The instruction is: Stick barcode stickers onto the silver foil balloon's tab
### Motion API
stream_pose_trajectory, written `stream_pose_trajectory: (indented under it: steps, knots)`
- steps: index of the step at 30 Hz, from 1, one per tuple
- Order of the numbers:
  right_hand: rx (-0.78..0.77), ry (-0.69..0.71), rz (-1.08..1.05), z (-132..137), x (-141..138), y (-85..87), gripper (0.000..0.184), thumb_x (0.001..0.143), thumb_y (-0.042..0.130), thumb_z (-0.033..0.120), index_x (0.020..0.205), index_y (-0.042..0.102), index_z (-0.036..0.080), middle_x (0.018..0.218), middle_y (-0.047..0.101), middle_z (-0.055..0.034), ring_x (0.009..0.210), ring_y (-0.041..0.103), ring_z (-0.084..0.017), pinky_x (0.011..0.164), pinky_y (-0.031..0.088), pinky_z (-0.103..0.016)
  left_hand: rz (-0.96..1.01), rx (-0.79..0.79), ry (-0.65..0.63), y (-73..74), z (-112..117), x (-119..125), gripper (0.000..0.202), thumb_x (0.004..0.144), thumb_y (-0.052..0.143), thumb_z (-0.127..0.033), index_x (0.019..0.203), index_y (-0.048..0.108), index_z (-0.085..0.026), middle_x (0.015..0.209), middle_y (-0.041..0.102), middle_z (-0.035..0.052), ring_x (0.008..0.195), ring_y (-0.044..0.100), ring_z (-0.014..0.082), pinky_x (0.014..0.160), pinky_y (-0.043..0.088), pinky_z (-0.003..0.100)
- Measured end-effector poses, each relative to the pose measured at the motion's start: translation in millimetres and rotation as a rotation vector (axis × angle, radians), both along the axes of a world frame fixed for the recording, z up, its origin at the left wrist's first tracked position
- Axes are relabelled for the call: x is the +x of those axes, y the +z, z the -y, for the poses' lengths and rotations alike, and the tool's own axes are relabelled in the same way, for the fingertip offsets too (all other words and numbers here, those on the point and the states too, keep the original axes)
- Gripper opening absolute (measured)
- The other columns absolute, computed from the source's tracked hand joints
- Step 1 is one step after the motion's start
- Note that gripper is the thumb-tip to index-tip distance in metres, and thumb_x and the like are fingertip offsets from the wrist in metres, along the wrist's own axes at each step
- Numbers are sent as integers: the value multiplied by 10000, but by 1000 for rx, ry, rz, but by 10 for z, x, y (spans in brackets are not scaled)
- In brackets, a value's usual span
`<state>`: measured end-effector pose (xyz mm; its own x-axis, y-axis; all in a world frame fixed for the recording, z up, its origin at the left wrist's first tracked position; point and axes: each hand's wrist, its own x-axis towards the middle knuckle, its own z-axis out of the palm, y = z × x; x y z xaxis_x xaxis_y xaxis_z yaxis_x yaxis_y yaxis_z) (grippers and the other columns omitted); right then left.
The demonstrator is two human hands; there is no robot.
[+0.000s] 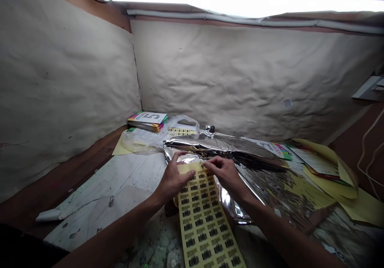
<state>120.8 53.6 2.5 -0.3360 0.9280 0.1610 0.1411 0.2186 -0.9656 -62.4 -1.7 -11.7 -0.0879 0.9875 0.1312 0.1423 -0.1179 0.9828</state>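
Observation:
A long yellow sheet of barcode stickers (204,224) lies on the worktable and runs toward me. My left hand (175,178) rests flat on its upper left part, fingers spread, thumb toward a silver foil pouch (222,146) behind it. My right hand (223,172) is at the sheet's top edge with thumb and fingers pinched together on something too small to make out. The foil pouch lies crumpled across the table just beyond both hands.
A clear plastic bag (150,138) and a stack of colourful booklets (148,121) sit at the back left. Yellow sheets and printed leaflets (324,164) pile up at the right. Paper-covered walls (60,84) close in the left and back. White cables (367,148) hang at the far right.

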Motion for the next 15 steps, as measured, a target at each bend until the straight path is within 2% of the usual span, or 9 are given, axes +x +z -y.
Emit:
stream_pose_trajectory:
  steps: [2, 5, 8, 10, 12, 15]
  knots:
    - [44, -108, -30, -73, 24, -10, 255, 788, 671, 388, 741, 660, 138, 689, 623, -18, 610, 567, -135, 571, 478, -253, -114, 94, 57, 13, 13, -1, 458, 809, 641, -282, 1248, 516, -239, 1042, 586, 48, 848, 640, 194, 650, 559, 292]
    - [327, -206, 69, -36, 10, -1, 216, 841, 620, 347, 745, 640, 154, 741, 602, -27, 636, 555, -135, 584, 468, -252, -250, 170, -37, -7, 34, 21, 218, 875, 536, -259, 1045, 668, -227, 1152, 516, 72, 1045, 577, 217, 742, 559, 287]
    - [714, -183, 304, 132, -64, -18, 154, 862, 583, 250, 751, 653, 168, 792, 604, -45, 676, 568, -144, 608, 457, -260, -340, 184, -108, -46, 48, 49, 238, 896, 486, -222, 1006, 697, -225, 1201, 492, 81, 1084, 552, 216, 796, 540, 296]
    - [884, -119, 455, 236, -106, -42, 123, 860, 577, 199, 787, 673, 175, 808, 629, -54, 706, 583, -156, 616, 444, -267, -395, 217, -119, -54, 50, 57, 237, 884, 485, -177, 989, 694, -218, 1169, 518, 78, 1065, 558, 208, 858, 509, 314]
    - [944, -20, 540, 285, -112, -52, 110, 872, 581, 202, 862, 689, 186, 864, 655, -61, 758, 603, -170, 652, 454, -278, -415, 248, -130, -43, 43, 53, 234, 864, 493, -141, 966, 691, -211, 1122, 545, 70, 1057, 560, 200, 908, 473, 315]
    - [920, 51, 536, 250, -55, -9, 134, 898, 576, 249, 952, 689, 203, 933, 654, -65, 793, 616, -170, 685, 482, -282, -392, 257, -158, -20, 23, 33, 244, 848, 493, -117, 970, 682, -209, 1064, 569, 56, 1039, 562, 189, 911, 453, 294]
